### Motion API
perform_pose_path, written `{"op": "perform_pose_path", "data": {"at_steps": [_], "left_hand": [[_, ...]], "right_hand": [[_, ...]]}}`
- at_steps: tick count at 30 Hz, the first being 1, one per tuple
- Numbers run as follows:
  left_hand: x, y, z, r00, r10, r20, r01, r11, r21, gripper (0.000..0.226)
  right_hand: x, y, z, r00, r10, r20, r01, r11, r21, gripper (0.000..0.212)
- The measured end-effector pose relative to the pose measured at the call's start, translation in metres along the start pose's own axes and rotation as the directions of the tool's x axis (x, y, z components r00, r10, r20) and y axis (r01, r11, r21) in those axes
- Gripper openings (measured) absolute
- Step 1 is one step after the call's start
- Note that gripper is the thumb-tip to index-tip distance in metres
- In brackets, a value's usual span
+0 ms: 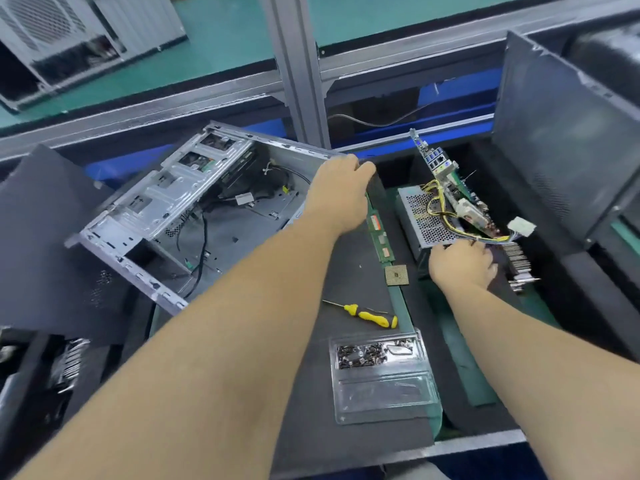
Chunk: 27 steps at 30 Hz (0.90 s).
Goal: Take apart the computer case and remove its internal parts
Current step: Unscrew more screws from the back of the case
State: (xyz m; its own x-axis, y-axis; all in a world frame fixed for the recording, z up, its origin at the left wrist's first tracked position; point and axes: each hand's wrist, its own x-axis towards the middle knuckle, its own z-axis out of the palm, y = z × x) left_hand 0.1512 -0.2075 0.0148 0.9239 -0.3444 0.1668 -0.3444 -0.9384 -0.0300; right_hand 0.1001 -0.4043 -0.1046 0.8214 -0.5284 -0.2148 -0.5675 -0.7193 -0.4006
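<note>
My left hand (pixel 341 192) grips the case (pixel 194 216) edge; right hand (pixel 462 265), at three o'clock, pinches the power supply (pixel 420 216) cables; next, the drives.

case (pixel 194 216) left of power supply (pixel 420 216)

The setting is an electronics disassembly workstation in a workshop or factory line. A grey aluminium-profile frame (pixel 298 64) divides benches covered in green matting (pixel 225 32), and the near bench carries a dark mat (pixel 346 258) with an opened computer case (pixel 194 209), a power supply unit (pixel 420 216) with loose cables, a memory module (pixel 379 233), a processor chip (pixel 396 274), a yellow-handled screwdriver (pixel 370 315) and a clear plastic tray (pixel 381 372) (holding small dark screws). Detached dark case panels (pixel 561 133) stand at the bench sides, and another opened case (pixel 52 39) lies on the far bench.
</note>
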Motion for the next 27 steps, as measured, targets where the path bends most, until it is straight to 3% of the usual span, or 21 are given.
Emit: {"op": "perform_pose_path", "data": {"at_steps": [4, 7, 10, 13, 16, 21, 25, 27], "left_hand": [[-0.046, -0.040, -0.012, 0.999, 0.027, -0.028, -0.022, 0.985, 0.170, 0.056], [-0.089, -0.059, -0.007, 0.984, -0.120, 0.131, 0.115, 0.992, 0.044, 0.066], [-0.112, -0.062, -0.003, 0.910, -0.307, 0.280, 0.368, 0.907, -0.204, 0.051], [-0.125, -0.064, -0.004, 0.918, -0.290, 0.269, 0.347, 0.917, -0.194, 0.037], [-0.140, -0.070, -0.010, 0.924, -0.274, 0.266, 0.335, 0.916, -0.220, 0.044], [-0.149, -0.072, -0.010, 0.929, -0.281, 0.241, 0.340, 0.905, -0.255, 0.050], [-0.147, -0.074, -0.005, 0.921, -0.314, 0.232, 0.370, 0.892, -0.260, 0.043], [-0.143, -0.073, -0.005, 0.915, -0.317, 0.251, 0.383, 0.878, -0.286, 0.043]], "right_hand": [[-0.044, -0.017, 0.006, 0.987, -0.040, -0.158, 0.043, 0.999, 0.017, 0.047], [-0.074, -0.037, 0.012, 0.959, -0.199, -0.201, 0.180, 0.978, -0.105, 0.029], [-0.102, -0.056, 0.023, 0.897, -0.439, 0.044, 0.441, 0.889, -0.121, 0.019], [-0.123, -0.061, 0.034, 0.795, -0.544, 0.268, 0.602, 0.759, -0.247, 0.031], [-0.134, -0.057, 0.041, 0.808, -0.455, 0.375, 0.574, 0.751, -0.325, 0.040], [-0.145, -0.052, 0.042, 0.821, -0.464, 0.332, 0.568, 0.717, -0.403, 0.034], [-0.143, -0.052, 0.036, 0.860, -0.495, 0.122, 0.502, 0.782, -0.370, 0.038], [-0.141, -0.057, 0.029, 0.904, -0.428, -0.013, 0.419, 0.890, -0.180, 0.035]]}}
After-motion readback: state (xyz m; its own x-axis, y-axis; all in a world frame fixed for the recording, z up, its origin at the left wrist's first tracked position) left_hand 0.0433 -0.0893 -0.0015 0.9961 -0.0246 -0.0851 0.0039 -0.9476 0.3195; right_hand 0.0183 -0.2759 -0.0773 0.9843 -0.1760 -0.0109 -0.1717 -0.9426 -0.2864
